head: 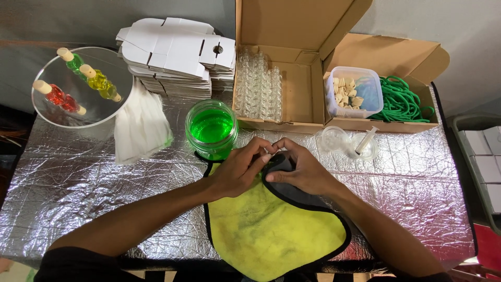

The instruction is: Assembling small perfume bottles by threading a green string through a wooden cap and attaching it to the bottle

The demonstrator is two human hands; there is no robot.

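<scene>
— At the near edge of the foil-covered table (78, 183): a yellow cloth (271, 224) with black trim, spread flat, its top corner folded over to show a grey underside.

— And on that corner?

— Both hands, close together and touching. Left hand (241, 168) curled, fingertips pinched near the fold; right hand (301, 169) cupped over the grey flap, fingers bent. Impossible to tell whether anything small sits between the fingers; hidden by the hands themselves.

— Just beyond the knuckles?

— A glass jar (211, 129) of bright green liquid, lid off, standing upright, nearly touching the left hand. To its left, a crumpled white cloth (142, 125).

— Farther back?

— A stack of flat white carton blanks (175, 52). Beside it an open brown cardboard box (292, 78) with rows of small clear vials (258, 83) along its left side. To the right, a clear tub (352, 91) of pale corks, then a bundle of green cord (404, 99) in a second box.

— Near the right hand?

— A syringe (366, 140) resting in a small clear dish (362, 147).

— Far left?

— A round mirror tray (83, 86) bearing three corked bottles (88, 78): green, yellow, red.
</scene>
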